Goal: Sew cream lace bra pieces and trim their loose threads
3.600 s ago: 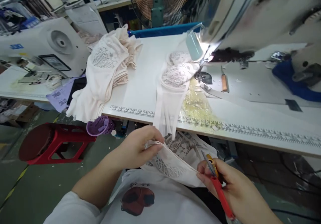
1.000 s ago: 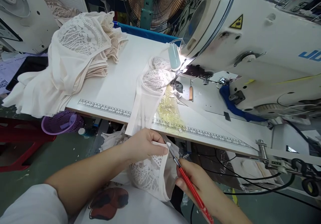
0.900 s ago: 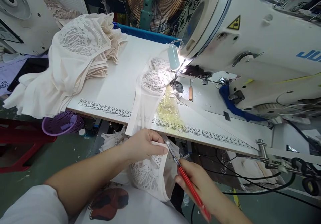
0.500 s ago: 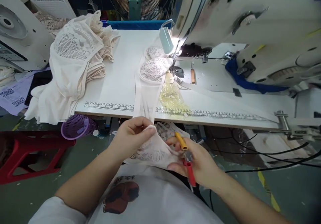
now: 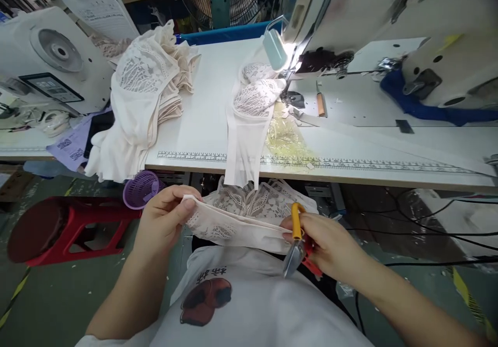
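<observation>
A cream lace bra (image 5: 233, 227) is stretched between my hands in front of my lap, its lace cups on the far side. My left hand (image 5: 167, 214) pinches its left end between thumb and fingers. My right hand (image 5: 330, 243) holds its other end and also a pair of scissors (image 5: 296, 251) with yellow and red handles, blades pointing down toward me. Beyond, another cream lace bra piece (image 5: 251, 124) lies on the table with one cup near the needle area of the sewing machine (image 5: 373, 15). Part of the scissors' red handle is hidden by my fingers.
A stack of cream lace pieces (image 5: 136, 98) overhangs the table edge at left, beside a second machine (image 5: 54, 56). Below stand a purple basket (image 5: 136, 194) and a red stool (image 5: 85, 233). A wooden-handled tool (image 5: 320, 103) and yellowish film (image 5: 286, 137) lie on the table (image 5: 202, 124).
My hands have moved apart, pulling the bra into a straight span. The scissors have turned so that their blades show pointing downward. The view has shifted to the left.
</observation>
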### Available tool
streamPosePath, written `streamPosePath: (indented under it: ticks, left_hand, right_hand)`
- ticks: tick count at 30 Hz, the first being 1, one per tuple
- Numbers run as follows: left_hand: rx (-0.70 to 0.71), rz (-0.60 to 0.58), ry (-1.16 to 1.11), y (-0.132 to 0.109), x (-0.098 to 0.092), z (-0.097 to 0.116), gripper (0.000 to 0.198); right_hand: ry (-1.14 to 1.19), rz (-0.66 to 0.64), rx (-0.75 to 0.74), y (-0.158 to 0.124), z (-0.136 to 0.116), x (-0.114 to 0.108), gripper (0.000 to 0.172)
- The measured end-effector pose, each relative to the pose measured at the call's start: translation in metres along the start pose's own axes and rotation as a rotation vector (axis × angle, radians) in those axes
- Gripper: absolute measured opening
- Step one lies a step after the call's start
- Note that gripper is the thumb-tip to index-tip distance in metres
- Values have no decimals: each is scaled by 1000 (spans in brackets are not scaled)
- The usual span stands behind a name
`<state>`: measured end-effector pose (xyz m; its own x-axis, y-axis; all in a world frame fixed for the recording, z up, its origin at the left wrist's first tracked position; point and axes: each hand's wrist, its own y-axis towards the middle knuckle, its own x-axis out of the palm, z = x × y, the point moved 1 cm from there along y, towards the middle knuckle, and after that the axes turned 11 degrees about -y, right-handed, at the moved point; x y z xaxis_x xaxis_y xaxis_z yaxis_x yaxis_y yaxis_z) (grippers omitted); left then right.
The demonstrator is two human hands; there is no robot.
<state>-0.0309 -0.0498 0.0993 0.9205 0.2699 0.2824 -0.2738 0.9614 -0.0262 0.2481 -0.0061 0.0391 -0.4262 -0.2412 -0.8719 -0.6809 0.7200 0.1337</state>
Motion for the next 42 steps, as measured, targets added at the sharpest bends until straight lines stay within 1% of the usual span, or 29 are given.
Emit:
streamPosePath:
  ticks: [2, 4, 6, 8, 10, 11, 13, 14, 17, 20, 21, 24, 26, 28, 32, 38, 40, 42]
  left_hand:
    - [-11, 29, 1, -3, -6, -2, 13]
    - [-23, 37, 5, -5, -9, -3, 13]
    - [-30, 19, 5, -6, -9, -3, 12]
    - [-27, -12, 3, -6, -7, -2, 11]
    - [-10, -38, 6, -6, -3, 1, 10]
    - [-2, -47, 10, -5, -2, 2, 9]
    - [7, -60, 22, -6, 0, 4, 8]
    - [9, -62, 24, -6, 0, 5, 7]
    - [4, -64, 33, -7, -4, 5, 6]
    - [-1, -48, 34, -8, -11, 4, 7]
    - [-3, -40, 34, -8, -14, 3, 7]
    - [-3, -25, 35, -9, -20, 3, 7]
    - [-12, -22, 41, -9, -22, 4, 7]
    - [-27, -19, 55, -8, -24, 5, 8]
    - [-49, -19, 72, -6, -23, 6, 12]
    - [-80, -34, 57, -4, -22, 6, 13]
    - [-75, -40, 52, -4, -23, 6, 12]
    - [-80, -49, 55, -4, -24, 5, 11]
  right_hand:
    - [-9, -23, -58, -7, 7, 5, 21]
    - [-12, -3, -101, -10, 12, 9, 28]
    - [-8, 43, -148, -8, 11, 12, 32]
    - [6, 81, -200, 0, 3, 13, 36]
    - [27, 102, -255, 12, -8, 14, 33]
    - [37, 107, -275, 19, -13, 15, 30]
    - [52, 101, -283, 32, -23, 19, 17]
    - [51, 86, -270, 37, -26, 21, 12]
    - [37, 38, -224, 43, -30, 25, 16]
    - [78, 9, -210, 38, -27, 20, 17]
    - [111, -20, -211, 35, -24, 17, 17]
    - [230, -179, -187, 23, -12, 8, 16]
    - [301, -284, -138, 14, -2, 4, 12]
    - [343, -346, -75, 5, 8, 2, 6]
    - [421, -356, 53, -9, 20, 4, 14]
    - [686, -366, 228, -22, 27, 15, 24]
    - [725, -365, 256, -25, 27, 18, 26]
    - [716, -372, 275, -28, 28, 21, 26]
